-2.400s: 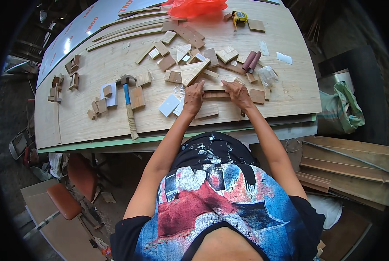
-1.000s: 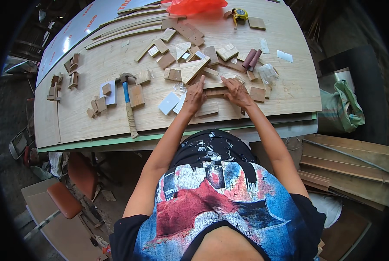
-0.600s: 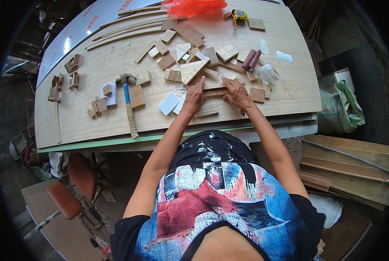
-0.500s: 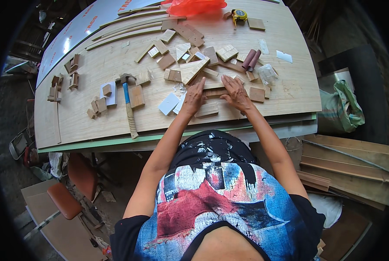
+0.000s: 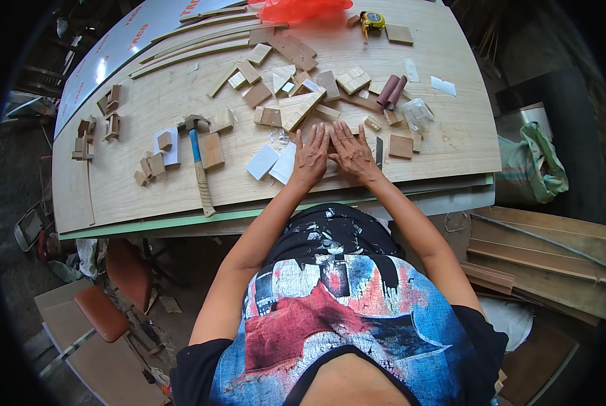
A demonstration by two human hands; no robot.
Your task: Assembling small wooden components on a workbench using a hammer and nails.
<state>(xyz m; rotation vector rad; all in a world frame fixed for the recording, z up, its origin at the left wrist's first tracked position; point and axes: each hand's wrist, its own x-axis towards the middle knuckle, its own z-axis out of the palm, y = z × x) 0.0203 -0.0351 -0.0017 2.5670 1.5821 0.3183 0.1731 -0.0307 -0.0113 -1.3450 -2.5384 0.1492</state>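
Both my bare hands are palm down and side by side, fingers straight and pointing away from me, my left hand [image 5: 311, 157] and right hand [image 5: 353, 157] nearly meeting at the index fingers. Beneath them is a brown wooden piece [image 5: 331, 147], mostly covered; I cannot tell whether I press on it. Just left of my left hand lies a flat white sheet [image 5: 285, 164], and farther left a blue-and-tan-handled claw hammer [image 5: 200, 172]. Just right of my right hand is a narrow dark strip [image 5: 379, 153], then a brown square wooden block [image 5: 400, 147].
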